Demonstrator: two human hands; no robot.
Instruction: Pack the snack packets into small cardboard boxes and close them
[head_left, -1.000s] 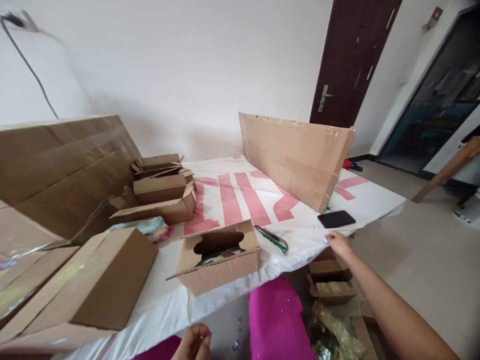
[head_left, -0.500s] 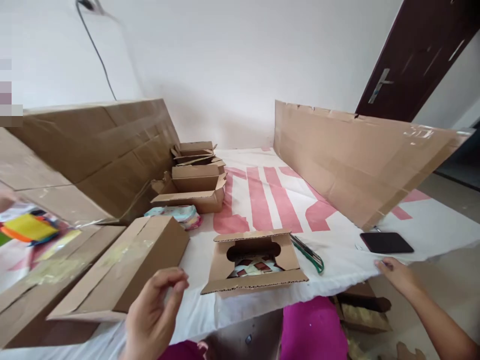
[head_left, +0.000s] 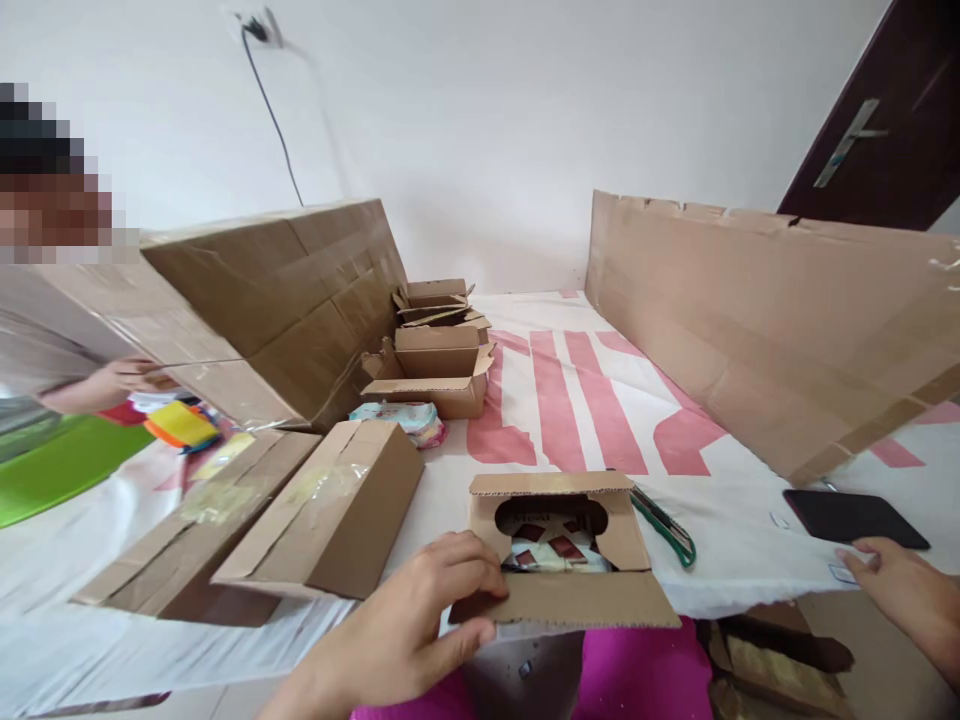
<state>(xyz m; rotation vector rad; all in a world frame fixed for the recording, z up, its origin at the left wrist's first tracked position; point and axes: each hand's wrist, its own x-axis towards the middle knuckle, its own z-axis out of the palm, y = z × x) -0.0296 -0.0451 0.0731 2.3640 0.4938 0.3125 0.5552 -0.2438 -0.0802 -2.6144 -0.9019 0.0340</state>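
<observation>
An open cardboard box (head_left: 561, 598) stands at the table's front edge, its front flap folded outward. Inside lies a pale packet with a brown-square pattern (head_left: 559, 550). My left hand (head_left: 431, 610) grips the left end of that flap, fingers above and thumb below. At the right, my right hand (head_left: 896, 590) is over the table edge, just below a black phone (head_left: 859, 517). Its thumb and fingers pinch a small clear piece with a blue outline (head_left: 843, 573). A green box cutter (head_left: 666, 528) lies right beside the open box.
Two taped cardboard boxes (head_left: 330, 510) sit at the left. Behind them are a packet of wipes (head_left: 405, 420) and open boxes (head_left: 435, 385). Tall cardboard panels (head_left: 750, 330) flank the table. Another person's hand (head_left: 135, 380) is at far left. Another box (head_left: 780, 670) is below the table.
My left hand has moved right from beside the taped boxes and taken hold of the open box's front flap. My right hand stays near the phone. The view has swung left.
</observation>
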